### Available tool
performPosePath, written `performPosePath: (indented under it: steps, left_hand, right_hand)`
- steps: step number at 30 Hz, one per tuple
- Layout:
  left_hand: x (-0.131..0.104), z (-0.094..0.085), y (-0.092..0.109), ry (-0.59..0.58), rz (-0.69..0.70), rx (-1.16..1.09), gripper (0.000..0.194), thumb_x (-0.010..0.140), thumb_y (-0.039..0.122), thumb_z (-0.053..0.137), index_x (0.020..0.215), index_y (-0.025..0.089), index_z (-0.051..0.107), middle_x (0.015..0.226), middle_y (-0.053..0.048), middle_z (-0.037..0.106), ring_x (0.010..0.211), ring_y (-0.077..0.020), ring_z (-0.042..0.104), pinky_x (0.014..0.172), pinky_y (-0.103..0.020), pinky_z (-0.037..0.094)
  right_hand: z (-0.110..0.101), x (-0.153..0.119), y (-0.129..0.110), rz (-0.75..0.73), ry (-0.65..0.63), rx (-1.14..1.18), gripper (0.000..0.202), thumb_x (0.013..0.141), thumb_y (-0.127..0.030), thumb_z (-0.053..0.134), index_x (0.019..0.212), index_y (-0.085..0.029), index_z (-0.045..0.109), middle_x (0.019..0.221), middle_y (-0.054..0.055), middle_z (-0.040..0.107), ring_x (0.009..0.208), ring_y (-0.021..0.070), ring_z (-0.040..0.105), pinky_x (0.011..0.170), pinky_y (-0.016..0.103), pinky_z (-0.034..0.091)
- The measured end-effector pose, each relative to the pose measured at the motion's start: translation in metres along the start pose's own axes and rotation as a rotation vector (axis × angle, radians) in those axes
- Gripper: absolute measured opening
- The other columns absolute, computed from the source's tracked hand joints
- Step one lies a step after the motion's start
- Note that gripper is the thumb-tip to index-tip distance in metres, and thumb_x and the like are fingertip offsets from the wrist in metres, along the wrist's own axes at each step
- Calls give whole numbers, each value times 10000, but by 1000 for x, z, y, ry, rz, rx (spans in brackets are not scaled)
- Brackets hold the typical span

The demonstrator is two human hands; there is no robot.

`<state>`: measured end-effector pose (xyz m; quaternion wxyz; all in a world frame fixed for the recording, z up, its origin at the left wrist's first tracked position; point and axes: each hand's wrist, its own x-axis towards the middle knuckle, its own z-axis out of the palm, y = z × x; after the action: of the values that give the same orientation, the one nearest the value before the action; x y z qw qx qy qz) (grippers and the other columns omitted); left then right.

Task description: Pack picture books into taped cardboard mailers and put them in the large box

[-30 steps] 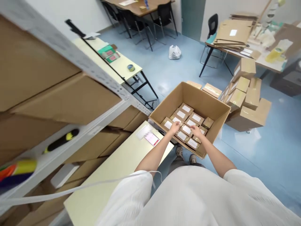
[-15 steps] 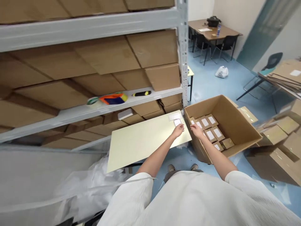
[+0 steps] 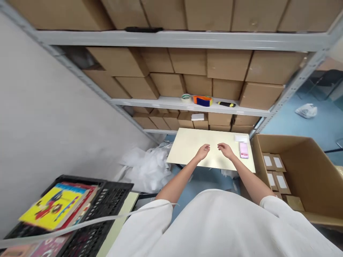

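Over the pale cream tabletop both of my hands hover a short way apart, facing each other. My left hand has its fingers loosely curved, with nothing seen in them. The same goes for my right hand, whose fingers point left, towards the other hand. Right of it lies a phone with a pink, partly blurred screen, near the table's right end. Just behind the phone is a white flat item that I cannot identify.
A large open carton holding several small labelled boxes stands right of the table. Behind it rises a grey shelf rack of cartons, with tape and a cutter. White packing material and a black crate with books are left.
My view has swung left, bringing the wall, crate and books into sight. My hands, earlier by the phone and the large carton's edge, are now over the middle of the table.
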<state>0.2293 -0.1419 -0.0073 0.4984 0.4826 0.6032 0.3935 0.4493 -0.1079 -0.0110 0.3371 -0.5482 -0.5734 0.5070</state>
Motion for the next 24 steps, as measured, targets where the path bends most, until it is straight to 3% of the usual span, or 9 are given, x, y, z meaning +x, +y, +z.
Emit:
performPosePath:
  steps: [3,6,15,20,24]
  left_hand:
    - [-10,-51,-12,102,0,-31,208,850,238,729,1053,213,767,1032,-83,781,1059,-234,733,1044,-419,560]
    - [-18,-90,-22,203,-19,-74,204,849,225,724,1049,215,761,1046,-83,781,1113,-244,729,1068,-427,550]
    - [-57,-164,-53,602,-84,-171,217,866,201,684,1071,193,754,1057,-82,780,1052,-220,728,1068,-418,551]
    - [-109,-202,-69,848,-104,-255,241,855,238,734,1091,191,755,1027,-76,785,1040,-232,734,1050,-421,566]
    - [-171,-229,-81,1022,-126,-283,229,866,207,713,1092,188,747,1050,-98,787,1068,-240,739,1061,-424,564]
  right_hand:
    - [47,14,-18,-40,-103,-25,236,812,-259,617,1002,-212,749,973,66,812,863,213,761,920,400,609]
    - [90,31,-34,-71,-212,-51,238,824,-266,617,1016,-216,749,981,63,814,878,216,764,915,394,610]
    - [205,78,-71,-172,-622,-162,254,846,-273,594,1035,-202,749,1015,78,811,884,213,765,942,398,604]
    - [289,77,-90,-255,-874,-151,238,833,-290,602,1005,-204,742,975,62,809,862,209,757,931,401,609]
    - [361,46,-104,-306,-1045,-189,261,840,-293,588,1031,-209,744,974,52,811,874,205,757,939,393,610]
